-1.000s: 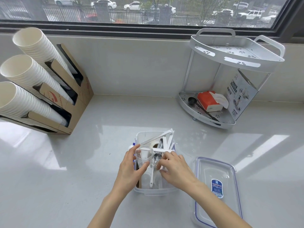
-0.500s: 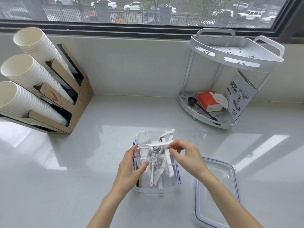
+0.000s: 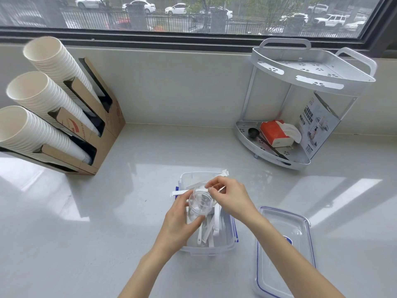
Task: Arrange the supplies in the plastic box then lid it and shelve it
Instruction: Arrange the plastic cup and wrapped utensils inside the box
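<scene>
Head view looks down on a clear plastic box [image 3: 207, 247] with blue clips, sitting open on the near middle of the white desk [image 3: 90, 222], white plastic utensils [image 3: 206, 232] lying jumbled inside. Over it, the left hand [image 3: 179, 222] curls around a small clear cup [image 3: 198, 206], tilted. Just beside, the right hand [image 3: 231, 197] pinches a thin stick [image 3: 220, 188] between its fingertips. Right of the box lies its clear lid [image 3: 283, 252]. Far left stands a cardboard holder of paper cups [image 3: 40, 117]; far right, a corner rack [image 3: 309, 104].
</scene>
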`<state>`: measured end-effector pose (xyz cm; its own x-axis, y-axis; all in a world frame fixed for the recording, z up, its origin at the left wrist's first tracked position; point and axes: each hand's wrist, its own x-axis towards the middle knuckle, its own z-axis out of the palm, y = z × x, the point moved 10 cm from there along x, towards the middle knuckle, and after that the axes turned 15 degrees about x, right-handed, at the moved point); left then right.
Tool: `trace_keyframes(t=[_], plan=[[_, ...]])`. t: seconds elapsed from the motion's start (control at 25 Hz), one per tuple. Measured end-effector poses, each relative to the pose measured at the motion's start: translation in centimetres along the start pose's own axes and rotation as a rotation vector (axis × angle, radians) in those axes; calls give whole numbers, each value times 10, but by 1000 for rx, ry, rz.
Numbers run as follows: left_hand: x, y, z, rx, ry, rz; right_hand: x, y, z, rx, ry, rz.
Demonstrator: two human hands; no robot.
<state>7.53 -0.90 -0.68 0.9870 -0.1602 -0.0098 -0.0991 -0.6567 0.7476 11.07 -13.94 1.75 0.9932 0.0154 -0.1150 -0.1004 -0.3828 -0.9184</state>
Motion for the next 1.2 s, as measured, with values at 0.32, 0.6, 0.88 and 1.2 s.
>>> trace_keyframes(t=[0.32,0.6,0.88,1.2], plan=[[-3,-4,5,-21,-7,-14,-2,25,28,-141,-152,28],[2,-22,-6,-69,67,-110,-13,9,28,-5,-235,-116],[2,-21,-4,-38,34,-113,-10,13,32,-58,-226,-168],[-1,-18,-2,159,49,-21,-12,21,40,-79,-285,-114]])
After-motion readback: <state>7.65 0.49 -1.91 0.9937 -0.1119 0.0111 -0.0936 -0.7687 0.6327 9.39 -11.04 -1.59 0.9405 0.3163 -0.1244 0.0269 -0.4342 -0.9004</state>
